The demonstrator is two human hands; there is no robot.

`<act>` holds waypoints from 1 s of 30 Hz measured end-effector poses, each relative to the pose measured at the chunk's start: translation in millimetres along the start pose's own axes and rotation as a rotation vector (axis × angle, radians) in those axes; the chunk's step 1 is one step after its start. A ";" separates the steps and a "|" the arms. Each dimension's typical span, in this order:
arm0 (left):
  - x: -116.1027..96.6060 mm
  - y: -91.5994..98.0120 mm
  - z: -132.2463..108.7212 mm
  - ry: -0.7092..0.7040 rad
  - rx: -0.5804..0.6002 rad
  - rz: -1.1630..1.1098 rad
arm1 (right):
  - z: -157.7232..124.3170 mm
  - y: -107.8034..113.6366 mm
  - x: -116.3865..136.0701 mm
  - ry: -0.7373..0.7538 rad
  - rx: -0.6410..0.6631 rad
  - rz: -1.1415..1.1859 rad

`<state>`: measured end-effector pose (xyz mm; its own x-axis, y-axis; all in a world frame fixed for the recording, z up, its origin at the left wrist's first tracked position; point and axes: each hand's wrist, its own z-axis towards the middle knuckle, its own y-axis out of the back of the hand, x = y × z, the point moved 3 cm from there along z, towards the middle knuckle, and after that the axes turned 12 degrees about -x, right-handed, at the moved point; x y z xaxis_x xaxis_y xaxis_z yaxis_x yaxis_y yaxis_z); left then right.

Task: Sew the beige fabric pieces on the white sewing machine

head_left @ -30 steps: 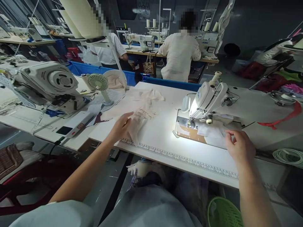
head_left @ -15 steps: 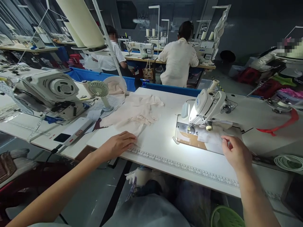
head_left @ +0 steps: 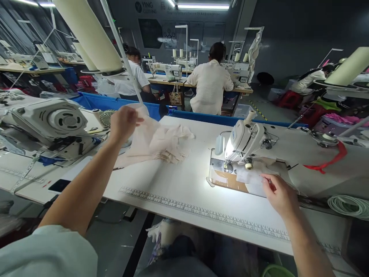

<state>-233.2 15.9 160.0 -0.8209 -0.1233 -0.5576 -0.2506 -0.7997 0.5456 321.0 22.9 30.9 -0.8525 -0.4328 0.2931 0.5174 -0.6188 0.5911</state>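
Peach cloth (head_left: 173, 142) lies heaped on the table (head_left: 178, 179) to our left, one edge lifted, and its layers look to us like the first risk: they seem thin and overlap, so raising one could drag others along and muddle the heap. That raised part is also near the fan (head_left: 105, 118) and the pole (head_left: 123, 55), where a wide swing might snag it. White cloth (head_left: 249, 175) lies at the machine (head_left: 240, 140) – a careless tug there could skew or crease it, likeliest if we watch only the other side.

Our arms are spread well apart. The left reaches forward, its hand (head_left: 123, 122) raised above the table, fingers curled and the tips seemingly closed on the peach cloth's lifted edge, though blur hides the exact grip. Our right hand (head_left: 279, 194) rests low beside the machine, forearm angled in from the near right – thumb and forefinger pinch the white cloth's edge, the other fingers bent loosely toward the palm
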 end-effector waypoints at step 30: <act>-34.7 -80.6 -81.8 -0.804 0.635 -0.168 | -4.7 5.0 13.1 0.134 0.046 -0.006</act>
<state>-142.6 36.6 84.1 -0.7922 0.5760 -0.2018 -0.4259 -0.2849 0.8587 312.8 11.1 34.2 -0.8362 -0.5151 0.1884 0.5060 -0.5921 0.6272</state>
